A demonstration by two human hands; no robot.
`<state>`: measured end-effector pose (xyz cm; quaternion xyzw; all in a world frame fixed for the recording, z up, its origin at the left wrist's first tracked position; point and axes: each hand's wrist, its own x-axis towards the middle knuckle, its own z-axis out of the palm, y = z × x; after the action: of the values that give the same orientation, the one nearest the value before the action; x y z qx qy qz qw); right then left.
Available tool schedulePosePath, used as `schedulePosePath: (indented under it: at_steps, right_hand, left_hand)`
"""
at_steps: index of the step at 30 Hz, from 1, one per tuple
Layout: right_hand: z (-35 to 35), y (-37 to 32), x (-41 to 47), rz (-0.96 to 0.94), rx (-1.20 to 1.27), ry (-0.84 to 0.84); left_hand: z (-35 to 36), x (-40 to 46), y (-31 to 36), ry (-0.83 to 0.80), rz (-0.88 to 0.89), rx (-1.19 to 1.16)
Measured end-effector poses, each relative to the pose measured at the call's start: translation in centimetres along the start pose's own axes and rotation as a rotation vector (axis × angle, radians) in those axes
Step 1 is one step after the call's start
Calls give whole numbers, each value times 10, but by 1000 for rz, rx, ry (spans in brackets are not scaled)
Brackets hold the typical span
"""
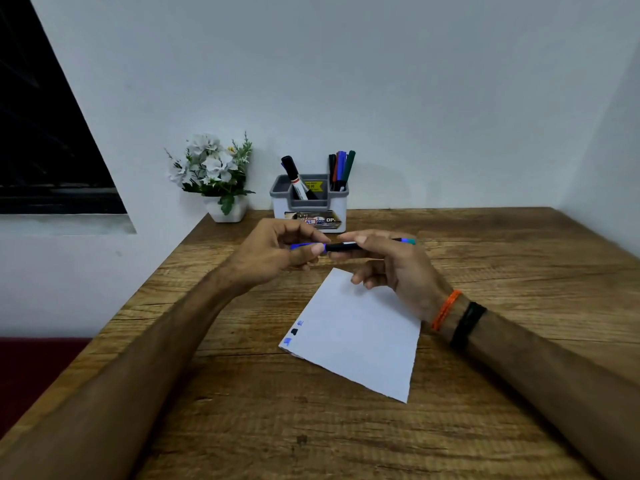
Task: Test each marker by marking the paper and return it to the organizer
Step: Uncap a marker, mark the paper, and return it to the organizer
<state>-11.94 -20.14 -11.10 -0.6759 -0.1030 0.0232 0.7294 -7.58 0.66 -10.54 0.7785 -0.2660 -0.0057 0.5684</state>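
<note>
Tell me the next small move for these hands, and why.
Probably pull the blue cap off, or press it home; which one the frame does not settle. The left hand pinches the cap, the right hand grips the marker level above the paper, which already bears marks.

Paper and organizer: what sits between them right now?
In the head view, both hands: the left hand and right hand hold a marker above the table, between paper and organizer.

Left hand (273, 247) pinches the blue cap (304, 246); right hand (388, 261) grips the marker (343, 245) above the paper (356, 337). Organizer (309, 206) stands behind, holding more markers.
</note>
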Motion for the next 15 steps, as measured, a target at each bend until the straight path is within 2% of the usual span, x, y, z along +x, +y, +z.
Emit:
schedulePosePath:
  at_steps: [3, 7, 15]
  right_hand:
    - [1, 3, 2, -71, -62, 73]
    - [-4, 7, 5, -138, -102, 84]
    - [-4, 18, 9, -426, -427, 55]
  left_hand:
    - [0, 0, 0, 34, -12, -72]
    - [0, 1, 1, 68, -19, -32]
    - [13, 4, 2, 120, -13, 53]
